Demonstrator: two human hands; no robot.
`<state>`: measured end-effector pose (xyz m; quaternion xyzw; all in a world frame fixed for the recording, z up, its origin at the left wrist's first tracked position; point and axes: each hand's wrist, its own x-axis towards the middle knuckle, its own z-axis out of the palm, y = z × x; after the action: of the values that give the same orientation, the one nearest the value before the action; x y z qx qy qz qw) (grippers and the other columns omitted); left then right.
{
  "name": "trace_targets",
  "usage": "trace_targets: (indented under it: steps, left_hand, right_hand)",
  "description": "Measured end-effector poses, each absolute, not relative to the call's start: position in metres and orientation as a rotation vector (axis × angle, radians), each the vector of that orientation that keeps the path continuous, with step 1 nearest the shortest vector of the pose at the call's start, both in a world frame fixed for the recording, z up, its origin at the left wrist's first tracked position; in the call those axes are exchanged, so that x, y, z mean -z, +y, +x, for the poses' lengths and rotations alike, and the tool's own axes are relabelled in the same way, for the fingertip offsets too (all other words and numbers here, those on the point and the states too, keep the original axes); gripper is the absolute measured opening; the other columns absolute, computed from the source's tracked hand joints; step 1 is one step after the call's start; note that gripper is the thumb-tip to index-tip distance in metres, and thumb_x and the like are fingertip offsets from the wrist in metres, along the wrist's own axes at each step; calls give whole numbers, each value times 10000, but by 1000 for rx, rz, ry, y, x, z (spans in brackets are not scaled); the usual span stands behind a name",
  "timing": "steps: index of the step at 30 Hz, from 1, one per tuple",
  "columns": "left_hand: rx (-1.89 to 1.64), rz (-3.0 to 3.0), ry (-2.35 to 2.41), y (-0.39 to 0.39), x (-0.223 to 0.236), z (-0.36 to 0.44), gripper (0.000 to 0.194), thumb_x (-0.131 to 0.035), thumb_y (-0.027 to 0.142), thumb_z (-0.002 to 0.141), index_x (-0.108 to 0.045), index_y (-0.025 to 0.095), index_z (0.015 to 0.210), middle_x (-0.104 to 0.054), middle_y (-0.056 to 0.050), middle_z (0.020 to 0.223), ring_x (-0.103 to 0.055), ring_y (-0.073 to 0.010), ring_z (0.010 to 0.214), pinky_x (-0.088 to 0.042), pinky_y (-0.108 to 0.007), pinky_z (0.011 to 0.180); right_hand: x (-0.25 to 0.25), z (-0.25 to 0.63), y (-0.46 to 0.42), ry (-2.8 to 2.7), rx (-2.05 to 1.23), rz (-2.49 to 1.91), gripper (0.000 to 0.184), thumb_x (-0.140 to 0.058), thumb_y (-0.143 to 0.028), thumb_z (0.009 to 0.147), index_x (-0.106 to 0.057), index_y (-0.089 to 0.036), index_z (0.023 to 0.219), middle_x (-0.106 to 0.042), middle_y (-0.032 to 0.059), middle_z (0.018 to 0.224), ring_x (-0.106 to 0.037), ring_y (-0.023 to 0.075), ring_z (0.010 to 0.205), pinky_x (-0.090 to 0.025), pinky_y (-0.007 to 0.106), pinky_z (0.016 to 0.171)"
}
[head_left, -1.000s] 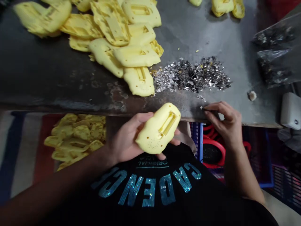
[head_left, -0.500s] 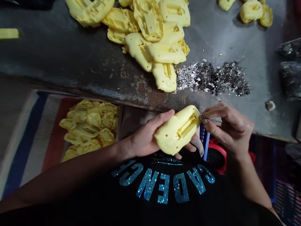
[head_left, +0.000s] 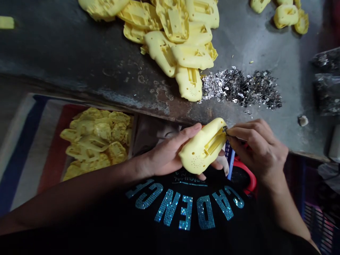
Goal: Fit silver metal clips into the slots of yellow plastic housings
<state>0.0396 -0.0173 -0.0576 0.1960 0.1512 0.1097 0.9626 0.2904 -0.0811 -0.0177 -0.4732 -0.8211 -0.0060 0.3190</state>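
Observation:
My left hand (head_left: 172, 152) is closed around a yellow plastic shell (head_left: 195, 150), thumb on its upper edge and fingertips showing below. The shell has a long recessed slot, small screw holes and a cluster of tiny holes. Between thumb and forefinger, my right hand (head_left: 257, 145) pinches a small metal contact piece (head_left: 225, 129) at the slot's right end. Whether the piece is inside the slot I cannot tell. On the bench just beyond lies a heap of small metal contact pieces (head_left: 241, 88).
Several yellow shells (head_left: 172, 46) are piled on the grey bench (head_left: 106, 71), with more at the far right (head_left: 287, 16). A box of yellow shells (head_left: 98, 141) stands below left. Clear bags (head_left: 328, 92) lie at the right, near a small whitish lump (head_left: 303, 120).
My right hand has brought the metal piece from the shell's right edge to the end of its slot. The view has shifted slightly.

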Motion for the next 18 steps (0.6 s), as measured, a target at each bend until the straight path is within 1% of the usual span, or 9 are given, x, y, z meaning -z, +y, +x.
trace_targets:
  steps: [3, 5, 11, 13, 18]
  left_hand:
    - [-217, 439, 341, -18, 56, 41, 757, -677, 759, 1049, -636, 166, 1517, -771, -216, 1411, -842, -334, 1112, -723, -339, 703]
    - [-218, 451, 352, -19, 55, 42, 766, -683, 774, 1039, -644, 168, 1506, -763, -214, 1425, -838, -324, 1106, -722, -330, 691]
    - [-244, 449, 323, -21, 57, 41, 679, -625, 730, 1097, -641, 191, 1510, -780, -194, 1392, -839, -329, 1142, -732, -335, 713]
    - [-240, 432, 308, -20, 58, 40, 670, -607, 723, 1108, -633, 194, 1519, -787, -195, 1378, -844, -339, 1146, -734, -344, 725]
    - [-238, 385, 267, -20, 59, 42, 690, -624, 740, 1091, -646, 184, 1498, -792, -201, 1348, -846, -360, 1139, -728, -365, 721]
  right_hand:
    - [16, 289, -85, -2183, 88, -1270, 361, -820, -14, 979, -714, -202, 1269, -830, 80, 1109, -742, 220, 934, -643, 377, 854]
    - [16, 288, -87, -2195, 131, -1281, 356, -825, -19, 979, -714, -192, 1270, -831, 85, 1112, -733, 221, 936, -645, 378, 859]
    - [20, 285, -88, -2209, 156, -1299, 344, -813, -21, 989, -718, -182, 1278, -844, 95, 1112, -737, 234, 932, -644, 396, 832]
    - [21, 285, -89, -2170, 141, -1302, 364, -801, -23, 999, -716, -206, 1302, -852, 89, 1117, -754, 238, 929, -648, 404, 824]
    - [26, 283, -92, -2046, 86, -1345, 454, -780, -52, 1019, -718, -312, 1386, -865, 52, 1129, -779, 245, 910, -643, 426, 811]
